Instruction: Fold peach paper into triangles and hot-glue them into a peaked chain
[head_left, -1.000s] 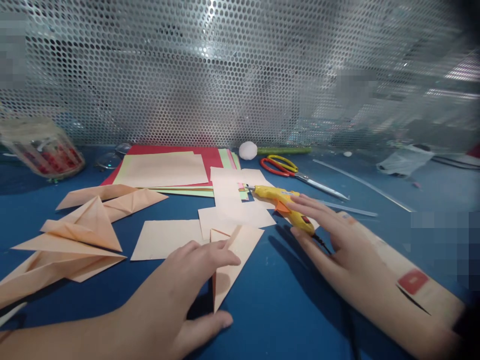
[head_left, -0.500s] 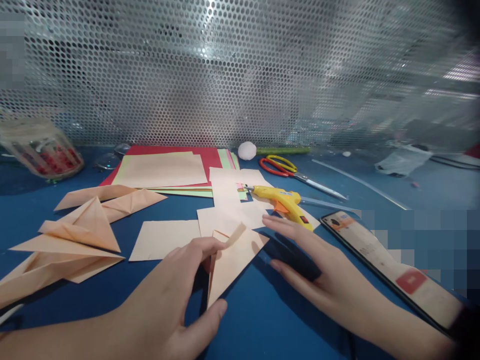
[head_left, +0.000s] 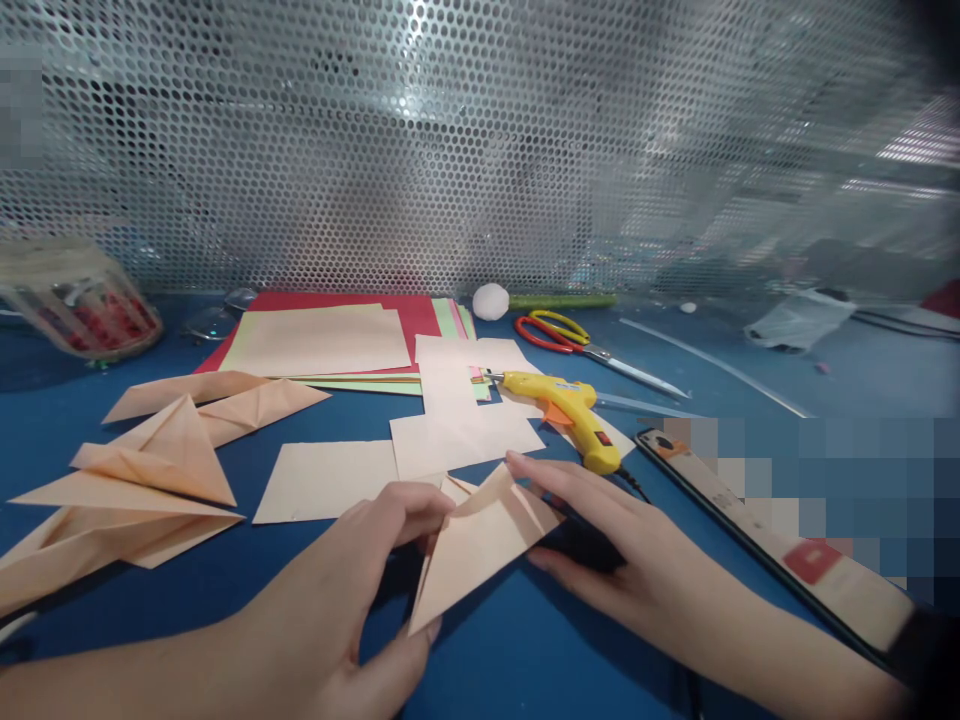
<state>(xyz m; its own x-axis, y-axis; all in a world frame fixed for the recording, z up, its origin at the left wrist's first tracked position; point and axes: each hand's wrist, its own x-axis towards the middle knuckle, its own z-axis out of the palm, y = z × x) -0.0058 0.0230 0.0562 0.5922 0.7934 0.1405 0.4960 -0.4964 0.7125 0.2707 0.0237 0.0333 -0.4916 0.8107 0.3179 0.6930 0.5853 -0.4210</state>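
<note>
A folded peach paper piece (head_left: 472,545) is lifted slightly off the blue table (head_left: 525,660). My left hand (head_left: 352,590) pinches its left edge between thumb and fingers. My right hand (head_left: 600,540) touches its right corner with outstretched fingers, thumb beneath it. A yellow hot glue gun (head_left: 566,410) lies just beyond my right hand, untouched.
Several folded peach shapes (head_left: 142,470) lie at the left, flat peach sheets (head_left: 330,480) in the middle, a coloured paper stack (head_left: 330,340) behind. Red-handled scissors (head_left: 570,335), a white ball (head_left: 491,300), a plastic jar (head_left: 82,300) and a phone (head_left: 787,545) at the right. Perforated metal screen (head_left: 480,140) behind.
My right hand left the glue gun and came to the folded paper. My left hand lifted the paper off the table and both hands now hold it.
</note>
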